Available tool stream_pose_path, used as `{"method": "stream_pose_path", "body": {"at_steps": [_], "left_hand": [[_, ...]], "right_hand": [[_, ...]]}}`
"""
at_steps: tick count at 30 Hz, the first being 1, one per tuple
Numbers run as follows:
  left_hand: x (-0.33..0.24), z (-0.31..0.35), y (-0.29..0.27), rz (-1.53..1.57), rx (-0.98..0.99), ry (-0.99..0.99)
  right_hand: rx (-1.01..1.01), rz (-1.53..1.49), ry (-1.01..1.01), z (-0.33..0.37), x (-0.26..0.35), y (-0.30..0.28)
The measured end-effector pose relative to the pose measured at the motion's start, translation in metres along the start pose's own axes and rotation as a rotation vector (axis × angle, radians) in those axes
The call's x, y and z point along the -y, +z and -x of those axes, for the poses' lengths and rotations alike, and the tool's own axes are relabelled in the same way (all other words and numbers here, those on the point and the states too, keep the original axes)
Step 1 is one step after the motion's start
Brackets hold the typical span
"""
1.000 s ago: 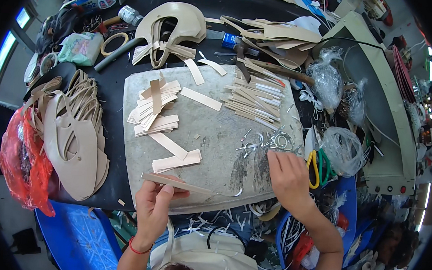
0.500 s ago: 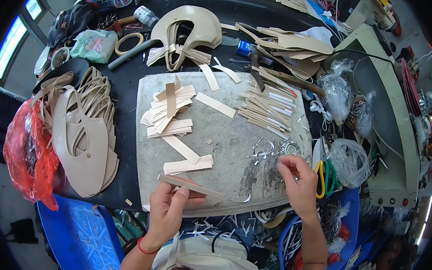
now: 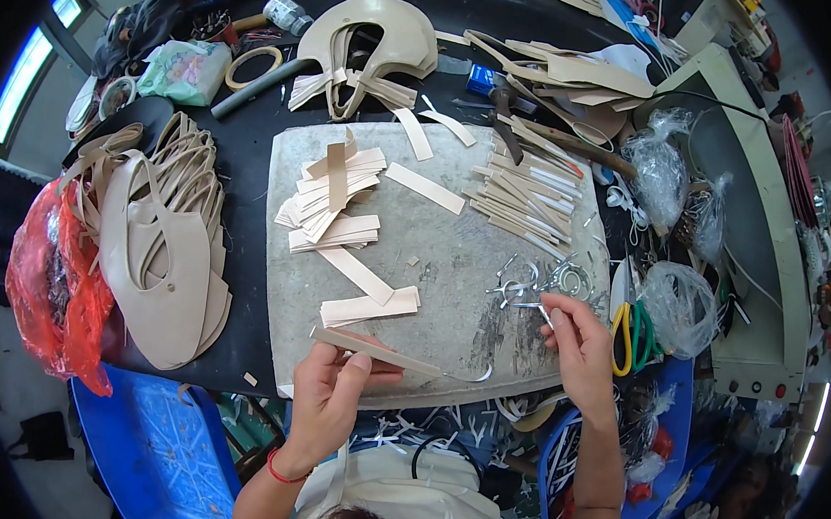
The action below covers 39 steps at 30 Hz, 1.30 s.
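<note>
A narrow beige strip (image 3: 393,352) is pinched between the thumb and fingers of my left hand (image 3: 329,397), above the near edge of the grey board (image 3: 444,252). A thin white end curls from its right side. My right hand (image 3: 583,357) is closed on a small silvery metal piece, its exact shape partly hidden by the fingers. Just beyond that hand lies a loose heap of silver metal rings (image 3: 566,280). Flat beige strips (image 3: 334,193) are stacked on the board's left part. Narrow folded strips with white ends (image 3: 524,195) lie at its far right.
Beige shaped panels (image 3: 154,263) are piled left of the board, beside a red plastic bag (image 3: 57,285). Yellow-handled scissors (image 3: 623,334) and a clear bag (image 3: 674,309) are at the right. A hammer (image 3: 503,122) rests by the far edge. Blue bins (image 3: 152,443) stand below.
My right hand now shows a silvery metal piece at its fingertips, by the ring heap. My left hand keeps hold of the strip. The whole view has shifted slightly.
</note>
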<state>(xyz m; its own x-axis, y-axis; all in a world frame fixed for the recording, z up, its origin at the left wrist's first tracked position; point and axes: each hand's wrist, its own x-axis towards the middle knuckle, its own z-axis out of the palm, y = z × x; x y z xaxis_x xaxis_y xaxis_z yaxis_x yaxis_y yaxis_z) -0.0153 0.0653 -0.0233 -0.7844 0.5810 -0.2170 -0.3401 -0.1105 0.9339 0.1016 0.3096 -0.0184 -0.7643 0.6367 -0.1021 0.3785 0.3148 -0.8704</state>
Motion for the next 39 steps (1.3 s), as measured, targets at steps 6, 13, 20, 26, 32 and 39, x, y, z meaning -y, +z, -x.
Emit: {"method": "stream_pose_path", "body": {"at_steps": [6, 13, 20, 26, 32, 39], "left_hand": [[0.0, 0.0, 0.001, -0.005, -0.004, 0.003], [0.0, -0.002, 0.004, 0.032, -0.007, -0.018], [0.003, -0.001, 0.006, 0.06, 0.054, -0.021], [0.0, 0.0, 0.003, 0.034, 0.066, -0.022], [0.0, 0.0, 0.0, 0.02, 0.089, -0.067], [-0.001, 0.002, 0.0, 0.115, 0.105, -0.044]], "right_hand": [[0.042, -0.06, 0.029, 0.001, -0.011, -0.007], [-0.006, -0.273, 0.047, 0.018, 0.014, -0.002], [0.442, -0.412, 0.101, 0.031, 0.044, 0.045], [0.551, -0.463, 0.162, 0.026, 0.046, 0.057], [0.55, -0.462, 0.181, 0.026, 0.042, 0.061], [0.423, -0.446, 0.174, 0.03, 0.046, 0.064]]}}
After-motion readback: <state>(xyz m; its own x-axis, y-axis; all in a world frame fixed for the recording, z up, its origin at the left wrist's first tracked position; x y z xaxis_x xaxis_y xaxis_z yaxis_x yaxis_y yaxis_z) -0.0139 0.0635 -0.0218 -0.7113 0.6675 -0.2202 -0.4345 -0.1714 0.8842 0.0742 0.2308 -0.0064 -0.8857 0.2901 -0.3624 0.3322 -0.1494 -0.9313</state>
